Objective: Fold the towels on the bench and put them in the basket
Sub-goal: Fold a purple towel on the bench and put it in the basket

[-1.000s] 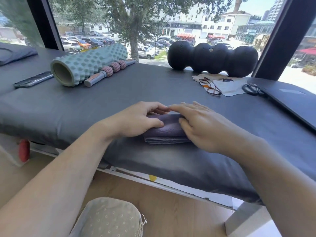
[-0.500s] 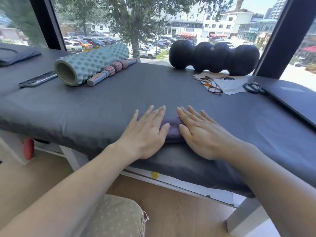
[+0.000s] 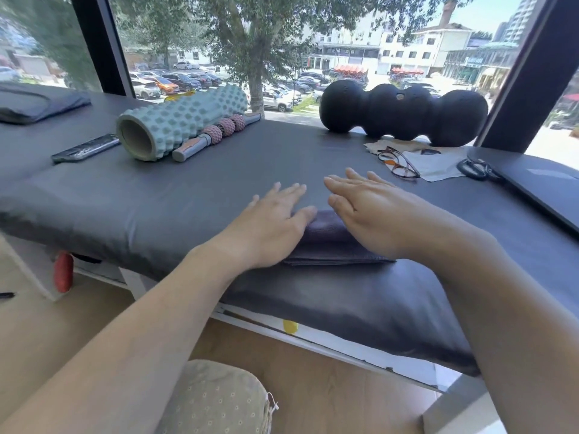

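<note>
the fold looks finished and is being pressed flat: the left hand (image 3: pixel 275 227) lies on the dark purple towel (image 3: pixel 329 245) with straight fingers, the right hand (image 3: pixel 372 214) flat just above or on it — both released, gripping nothing. the towel sits as a small layered rectangle near the front edge of the padded, matte grey worktop (image 3: pixel 156 208). next it likely needs lifting whole to a basket, possibly the dotted fabric thing (image 3: pixel 216 399) below. behind: a knobbly foam roller (image 3: pixel 181 120).
</note>
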Tool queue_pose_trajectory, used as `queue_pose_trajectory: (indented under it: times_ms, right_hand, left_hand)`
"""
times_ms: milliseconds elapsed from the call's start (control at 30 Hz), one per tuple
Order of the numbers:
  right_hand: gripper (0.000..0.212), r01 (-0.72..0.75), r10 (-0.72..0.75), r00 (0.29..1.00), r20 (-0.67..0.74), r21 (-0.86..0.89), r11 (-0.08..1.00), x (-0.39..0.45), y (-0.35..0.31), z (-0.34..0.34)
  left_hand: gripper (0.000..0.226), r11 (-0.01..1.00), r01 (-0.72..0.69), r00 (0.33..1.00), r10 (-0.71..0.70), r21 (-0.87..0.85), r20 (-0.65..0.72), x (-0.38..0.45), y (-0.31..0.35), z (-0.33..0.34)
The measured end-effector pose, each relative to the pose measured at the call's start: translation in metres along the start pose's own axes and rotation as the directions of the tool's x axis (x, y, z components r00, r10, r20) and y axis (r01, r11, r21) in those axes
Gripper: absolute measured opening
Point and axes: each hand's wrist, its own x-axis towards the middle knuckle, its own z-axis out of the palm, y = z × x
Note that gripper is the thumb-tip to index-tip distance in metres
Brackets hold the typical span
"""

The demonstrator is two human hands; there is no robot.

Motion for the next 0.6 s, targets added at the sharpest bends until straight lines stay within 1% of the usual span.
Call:
queue_pose_trajectory:
  times_ms: [100,167,267,333,400,467,600]
  right_hand:
    - [0.051,-0.022,0.021,0.999,0.043,0.024,0.999,0.003,0.005,0.004]
    - [0.051,-0.044,0.042,0.999,0.030,0.055,0.998,0.004,0.007,0.010]
    - [0.052,-0.084,0.085,0.991,-0.106,0.011,0.996,0.006,0.006,0.020]
    - [0.052,-0.070,0.065,0.984,-0.165,-0.023,0.997,0.008,-0.001,0.025]
    - [0.052,-0.023,0.012,0.983,-0.182,-0.056,0.998,0.008,-0.009,0.033]
    - [0.052,0.012,-0.023,0.988,-0.154,-0.073,0.997,0.005,-0.013,0.046]
    - [0.051,-0.024,0.017,0.987,-0.158,-0.039,0.999,-0.005,-0.008,0.064]
  left_hand:
    - [0.060,0.998,-0.020,0.994,0.013,0.064,0.108,0.001,-0.006,0.007]
    - [0.062,0.996,-0.018,0.989,0.005,0.085,0.148,0.001,-0.009,0.009]
    - [0.064,0.992,-0.007,0.986,-0.013,0.123,0.164,0.000,-0.007,0.013]
    - [0.066,0.988,0.003,0.984,-0.030,0.157,0.173,0.001,-0.005,0.016]
    - [0.066,0.983,0.013,0.984,-0.045,0.183,0.170,0.002,-0.005,0.016]
    - [0.065,0.978,0.026,0.982,-0.063,0.205,0.177,0.001,-0.005,0.017]
    - [0.071,0.969,0.024,0.979,-0.072,0.245,0.190,-0.001,-0.009,0.020]
